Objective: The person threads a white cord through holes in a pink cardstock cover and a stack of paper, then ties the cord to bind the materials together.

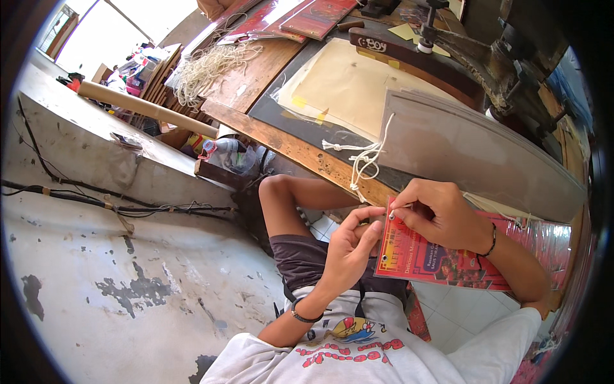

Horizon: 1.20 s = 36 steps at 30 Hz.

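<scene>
A red printed panel (416,259), glossy and with small holes along its left edge, lies across in front of me, under my right forearm. My right hand (441,214) is closed in a pinch at the panel's upper left corner, on a small white bit that looks like cord, by the upper hole. From the left, my left hand (350,249) grips at the same edge, its index fingertip and thumb close together; its other fingertips are partly hidden. Several white knotted cords (366,157) hang over the table edge just above both hands.
A wooden table (288,150) bears a stack of grey sheets (460,134), cream paper (345,77), a heap of white cord (208,70) and red printed sheets (313,18). A heavy metal machine (492,64) stands at the far right. A cardboard tube (147,107) spans the left.
</scene>
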Tool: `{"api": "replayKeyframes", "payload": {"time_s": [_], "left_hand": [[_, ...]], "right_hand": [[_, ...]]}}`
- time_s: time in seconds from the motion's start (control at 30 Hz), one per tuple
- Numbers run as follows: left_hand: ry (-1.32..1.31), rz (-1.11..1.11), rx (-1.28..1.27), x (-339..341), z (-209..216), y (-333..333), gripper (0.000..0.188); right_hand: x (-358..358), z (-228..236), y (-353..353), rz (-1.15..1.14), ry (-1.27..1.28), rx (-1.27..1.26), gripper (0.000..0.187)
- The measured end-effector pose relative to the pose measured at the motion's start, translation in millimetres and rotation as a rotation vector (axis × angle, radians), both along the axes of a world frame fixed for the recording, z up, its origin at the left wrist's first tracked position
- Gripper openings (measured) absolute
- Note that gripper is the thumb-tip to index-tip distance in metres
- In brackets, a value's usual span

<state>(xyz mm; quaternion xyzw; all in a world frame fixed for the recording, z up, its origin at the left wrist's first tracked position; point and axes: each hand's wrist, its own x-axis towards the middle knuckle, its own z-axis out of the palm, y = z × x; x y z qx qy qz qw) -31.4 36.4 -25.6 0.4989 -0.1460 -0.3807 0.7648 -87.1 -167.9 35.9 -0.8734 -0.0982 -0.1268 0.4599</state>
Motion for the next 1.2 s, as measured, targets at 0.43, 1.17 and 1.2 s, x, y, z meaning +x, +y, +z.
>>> {"api": "replayKeyframes", "payload": {"time_s": [0.43,1.17,1.2], "left_hand": [[-0.066,-0.079,0.089,6,-11,6,0.032],[-0.153,-0.042,0.059,7,-15,-5,0.041],[-0.150,-0.049,0.046,7,-15,-5,0.041]], "right_hand": [[1,-2,3,0.031,0.018,-0.030,0.012],[-4,-5,0,-0.082,-0.015,0.015,0.016],[-4,-3,0,-0.083,-0.020,0.012,0.016]]}}
